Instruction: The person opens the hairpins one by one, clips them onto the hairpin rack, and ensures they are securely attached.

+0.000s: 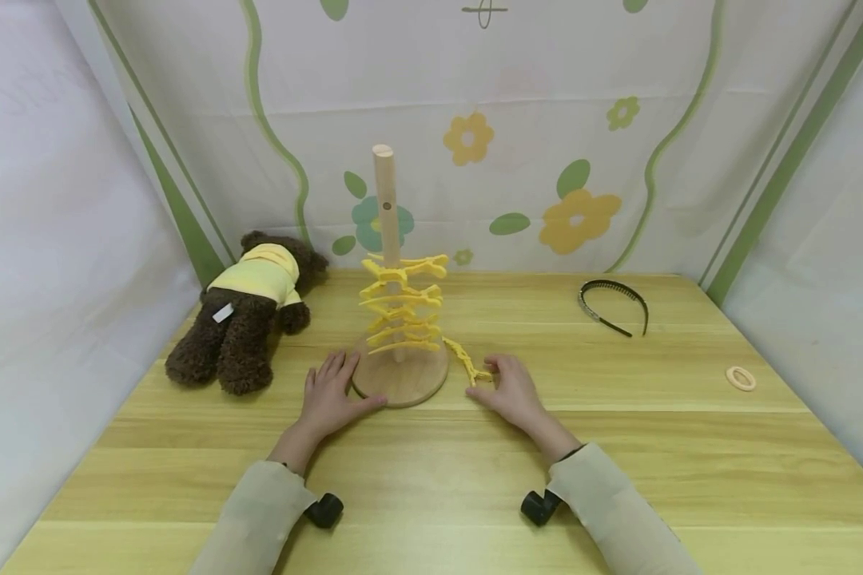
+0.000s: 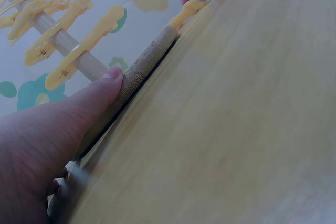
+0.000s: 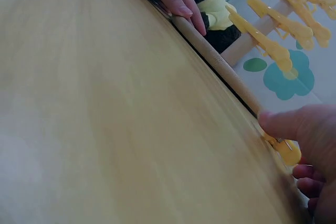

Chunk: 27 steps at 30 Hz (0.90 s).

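A wooden post (image 1: 384, 184) stands upright on a round wooden base (image 1: 403, 385). Several yellow alligator hair clips (image 1: 403, 302) are clipped across its lower half, one above another. My left hand (image 1: 328, 403) rests at the base's left front edge, fingers spread and thumb (image 2: 107, 82) extended along the rim. To the right of the base, my right hand (image 1: 514, 393) pinches the near end of a loose yellow alligator hair clip (image 1: 463, 357) between thumb and fingers. This clip lies low by the tabletop, its far end close to the base. In the right wrist view the hand partly hides the clip (image 3: 289, 151).
A brown teddy bear (image 1: 240, 315) in a yellow shirt lies face down at the left back. A black headband (image 1: 618, 289) lies at the right back. Pale rings (image 1: 740, 378) sit near the wooden table's right edge. Printed fabric (image 1: 417, 72) hangs behind the table.
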Motion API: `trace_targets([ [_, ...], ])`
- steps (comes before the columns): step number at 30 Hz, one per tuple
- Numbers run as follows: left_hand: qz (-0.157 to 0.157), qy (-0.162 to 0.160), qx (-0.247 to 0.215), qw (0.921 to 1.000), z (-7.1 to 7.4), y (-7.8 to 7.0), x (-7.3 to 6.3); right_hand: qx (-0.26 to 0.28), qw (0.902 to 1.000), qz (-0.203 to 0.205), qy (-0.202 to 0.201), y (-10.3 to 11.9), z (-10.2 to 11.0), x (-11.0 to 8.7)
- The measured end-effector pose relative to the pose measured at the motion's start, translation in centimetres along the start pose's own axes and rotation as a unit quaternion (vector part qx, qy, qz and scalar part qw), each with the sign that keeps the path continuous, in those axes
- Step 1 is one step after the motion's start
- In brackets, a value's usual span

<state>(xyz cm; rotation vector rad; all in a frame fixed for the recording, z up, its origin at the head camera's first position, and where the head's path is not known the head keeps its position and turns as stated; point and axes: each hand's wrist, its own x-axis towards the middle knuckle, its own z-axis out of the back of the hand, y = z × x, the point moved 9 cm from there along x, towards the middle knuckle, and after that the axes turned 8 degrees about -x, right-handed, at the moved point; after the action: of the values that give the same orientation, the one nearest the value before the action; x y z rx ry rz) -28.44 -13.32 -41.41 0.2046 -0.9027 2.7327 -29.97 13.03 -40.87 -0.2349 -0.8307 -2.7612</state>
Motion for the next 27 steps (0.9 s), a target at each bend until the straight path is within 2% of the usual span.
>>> trace_targets([
  [12,0.004,0.004,0.0,1.0,-0.1,0.2,0.0,0.018,0.9989,-0.004,-0.043,-0.3,1.0,-0.1],
  [16,0.003,0.003,-0.001,1.0,0.0,0.1,0.0,0.045,0.9973,-0.021,-0.054,-1.1,1.5,0.2],
  [21,0.001,0.001,-0.001,1.0,0.0,0.1,-0.1,0.108,0.9916,-0.065,-0.025,-2.7,1.8,0.7],
  [25,0.002,0.001,-0.002,1.0,0.0,0.0,-0.1,0.115,0.9902,-0.079,-0.001,-3.5,2.5,1.0],
  [27,0.002,0.0,-0.004,1.0,0.0,0.0,-0.1,0.11,0.9912,-0.074,0.002,-3.7,3.2,1.2],
])
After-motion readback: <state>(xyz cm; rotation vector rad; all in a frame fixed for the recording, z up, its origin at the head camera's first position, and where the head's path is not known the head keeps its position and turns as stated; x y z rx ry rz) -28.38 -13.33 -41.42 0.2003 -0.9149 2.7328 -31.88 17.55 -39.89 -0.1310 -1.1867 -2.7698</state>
